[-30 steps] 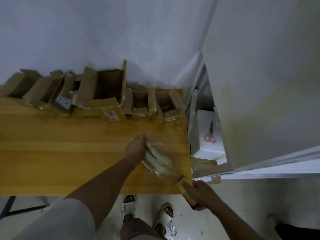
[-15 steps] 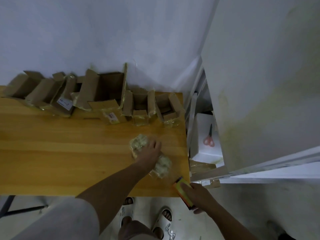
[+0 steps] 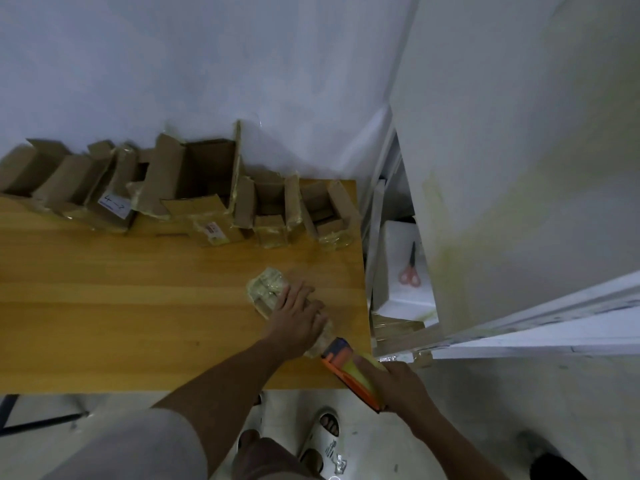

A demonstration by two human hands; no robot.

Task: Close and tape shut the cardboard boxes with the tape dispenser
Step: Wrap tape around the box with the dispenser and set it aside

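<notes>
Pointing up-left, tape dispenser [image 3: 349, 367] touches taped box [image 3: 268, 289].

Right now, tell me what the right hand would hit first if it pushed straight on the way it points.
Likely the tape-wrapped box under the left hand: the right hand aims the tape dispenser at its near end, apparently already touching.

Left hand [image 3: 296, 315]: a second ago it gripped the box [image 3: 268, 289] by one edge, tilted up; now it lies flat on top, pressing the box to the table [image 3: 138, 306].
Right hand [image 3: 398, 382]: has come up from below the table edge.
Dispenser [image 3: 349, 365]: now over the table corner, its nose touching the box's near end.
</notes>
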